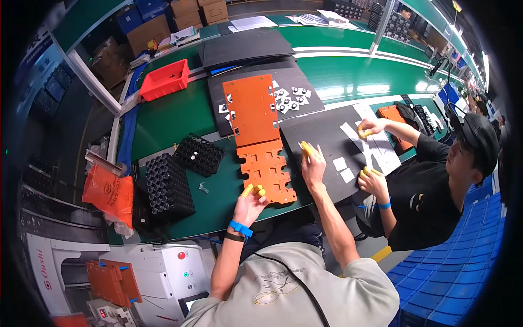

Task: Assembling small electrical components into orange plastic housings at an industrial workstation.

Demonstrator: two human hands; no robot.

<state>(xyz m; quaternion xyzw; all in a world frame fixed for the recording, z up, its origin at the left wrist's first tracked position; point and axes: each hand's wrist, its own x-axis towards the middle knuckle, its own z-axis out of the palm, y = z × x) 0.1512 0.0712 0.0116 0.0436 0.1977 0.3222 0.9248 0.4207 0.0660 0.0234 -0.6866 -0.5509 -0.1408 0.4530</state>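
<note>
Centrally, an orange fixture (259, 137) lies unfolded on the green worktop (215, 210). Reckoned from its lower plate (268, 177), the left hand (251, 204) is at seven o'clock, yellow-tipped fingers curled by the near edge; the right hand (313, 165) is at three, over a dark mat (321, 128), fingers drawn together. Whether either pinches anything, I cannot tell. Small parts (300, 100) lie around one o'clock, black trays (170, 185) at nine, a red bin (165, 80) at ten.

Wide, near fisheye head view, down over the hands (314, 168).
</note>
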